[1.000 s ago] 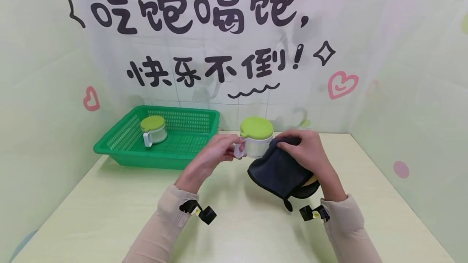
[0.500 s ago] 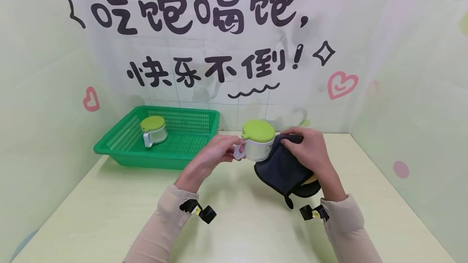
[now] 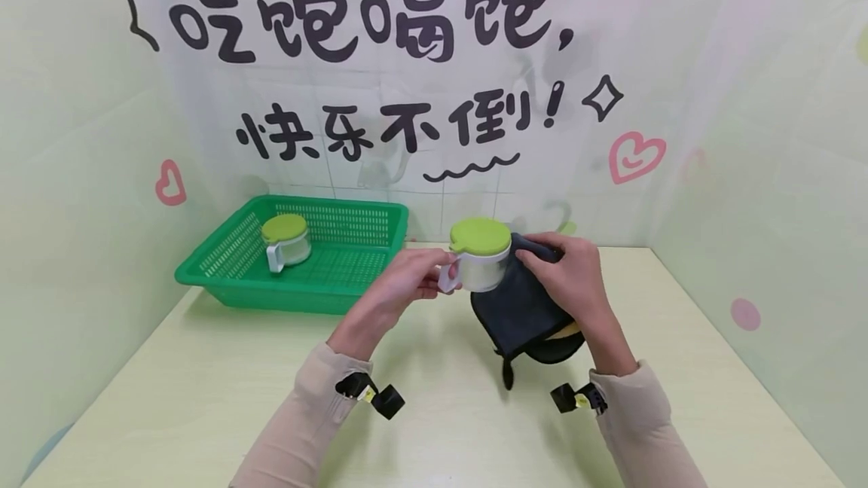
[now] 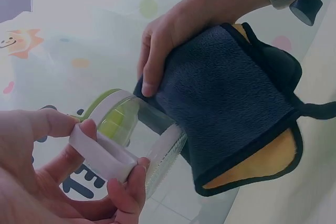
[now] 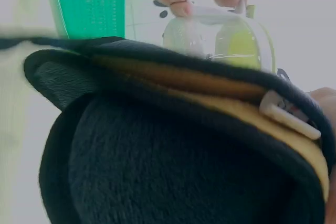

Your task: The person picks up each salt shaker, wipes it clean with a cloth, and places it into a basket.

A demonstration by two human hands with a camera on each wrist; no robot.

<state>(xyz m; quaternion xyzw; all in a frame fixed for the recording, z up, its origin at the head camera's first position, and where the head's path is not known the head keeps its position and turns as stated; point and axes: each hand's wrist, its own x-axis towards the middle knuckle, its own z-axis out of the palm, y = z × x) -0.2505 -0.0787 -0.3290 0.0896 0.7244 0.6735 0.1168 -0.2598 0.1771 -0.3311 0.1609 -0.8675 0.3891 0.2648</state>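
My left hand [image 3: 400, 285] holds a clear seasoning jar [image 3: 483, 274] by its white handle [image 4: 102, 153], above the table. A lime-green lid [image 3: 480, 236] covers the jar, which stays nearly upright. In my right hand [image 3: 571, 269] is a folded dark blue cleaning cloth [image 3: 522, 315], pinched between thumb and fingers at its upper edge. The cloth lies against the right side of the jar and hangs below it, its loop [image 3: 508, 373] dangling. Its tan inner side [image 4: 257, 161] shows in the left wrist view. In the right wrist view the cloth [image 5: 157, 156] hides much of the jar.
A green plastic basket [image 3: 291, 298] stands on the back left of the pale table [image 3: 434, 413]. Inside it sits a second lidded jar [image 3: 294, 248] with a white handle. A printed wall hanging [image 3: 380, 172] closes off the back, close behind the hands.
The jar dipped slightly, then rose again and stands a little farther right. My right hand has shifted slightly upward along the jar, and the cloth's lower corner and loop have swung left.
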